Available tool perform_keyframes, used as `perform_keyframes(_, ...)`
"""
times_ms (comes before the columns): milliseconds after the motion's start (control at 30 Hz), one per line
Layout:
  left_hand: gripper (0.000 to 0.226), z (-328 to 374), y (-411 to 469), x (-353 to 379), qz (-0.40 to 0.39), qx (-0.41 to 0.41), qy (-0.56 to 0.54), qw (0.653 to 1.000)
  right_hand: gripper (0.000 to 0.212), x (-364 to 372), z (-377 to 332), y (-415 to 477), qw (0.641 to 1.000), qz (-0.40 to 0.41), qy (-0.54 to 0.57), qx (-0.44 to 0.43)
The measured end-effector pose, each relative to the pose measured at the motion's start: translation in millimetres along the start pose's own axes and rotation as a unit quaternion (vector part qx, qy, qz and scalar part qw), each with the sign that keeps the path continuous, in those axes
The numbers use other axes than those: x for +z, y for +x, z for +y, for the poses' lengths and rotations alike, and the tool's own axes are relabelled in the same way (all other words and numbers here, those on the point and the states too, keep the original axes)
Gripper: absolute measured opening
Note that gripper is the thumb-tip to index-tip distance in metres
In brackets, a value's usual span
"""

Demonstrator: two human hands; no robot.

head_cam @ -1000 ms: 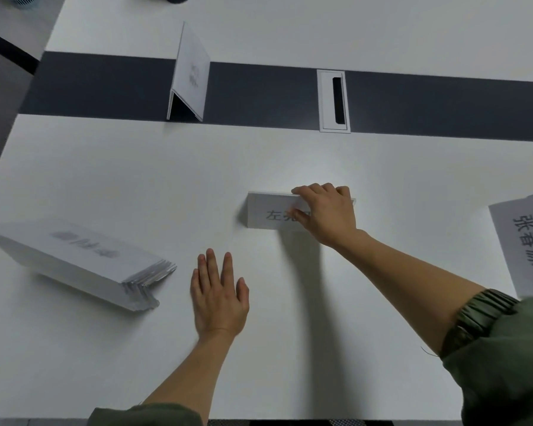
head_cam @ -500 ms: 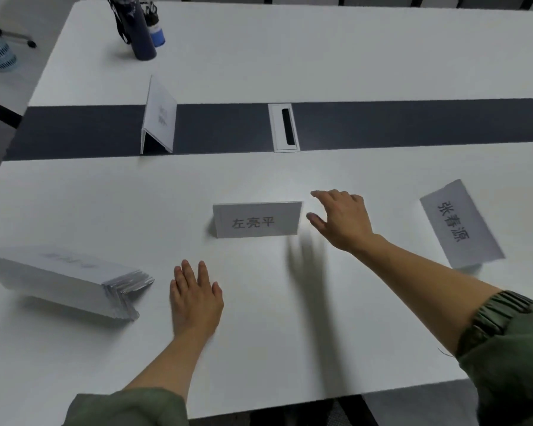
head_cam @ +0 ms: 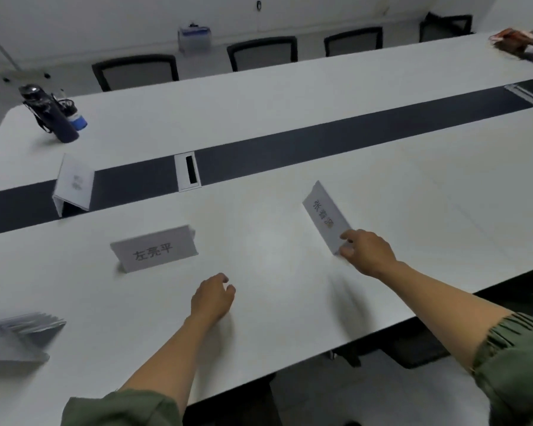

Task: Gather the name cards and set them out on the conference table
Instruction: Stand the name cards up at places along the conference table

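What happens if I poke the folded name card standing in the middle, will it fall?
It would probably slide or tip: the middle name card looks like thin folded paper, so it is likely very light. The table looks smooth, so the card may skate easily. Being paper, it could bend under a gentle squeeze.

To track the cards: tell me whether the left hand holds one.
No: the left hand is loosely curled and holds nothing; only the right hand pinches a card.
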State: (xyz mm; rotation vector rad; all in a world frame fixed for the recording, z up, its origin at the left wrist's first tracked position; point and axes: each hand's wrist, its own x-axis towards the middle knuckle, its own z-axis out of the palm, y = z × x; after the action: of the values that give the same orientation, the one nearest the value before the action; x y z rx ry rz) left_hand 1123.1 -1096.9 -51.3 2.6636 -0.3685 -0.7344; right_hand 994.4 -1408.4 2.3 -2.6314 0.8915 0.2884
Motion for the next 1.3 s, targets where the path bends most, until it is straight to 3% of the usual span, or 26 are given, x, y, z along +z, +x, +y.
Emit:
perform_keyframes(267, 0.038, 157.1, -22.0, 78.3, -0.018, 0.014, -0.068, 0.997, 0.039, -56.1, 183.5, -18.7, 0.999, 0.003, 0.002, 0.046)
perform_keyframes(400, 0.039, 200.3, -17.6, 92.9, -0.021, 0.013, -0.074, 0.997, 0.039, -65.4, 239.2, -8.6, 0.997, -0.005, 0.016, 0.081)
perform_keyframes(767, 0.057, 295.2, 78.9, 101.5, -0.013, 0.017, -0.111, 0.994, 0.042, -51.7, 305.7, 66.3, 0.993, -0.044, 0.012, 0.112)
perform_keyframes(967, 0.068, 324.2, 103.6, 115.8, -0.019, -0.025, -0.145, 0.989, 0.046, -38.9, 330.4, 106.7, 0.993, -0.062, 0.006, 0.104)
perform_keyframes(1100, 0.070, 335.1, 120.3, 123.5, 0.002, -0.055, -0.104, 0.993, 0.045, -36.2, 343.8, 163.8, 0.995, -0.054, -0.008, 0.086)
perform_keyframes(1300, 0.065, 350.1, 138.3, 132.9, 0.003, -0.036, -0.061, 0.997, 0.044, -19.9, 347.4, 250.7, 0.999, -0.027, -0.041, 0.005)
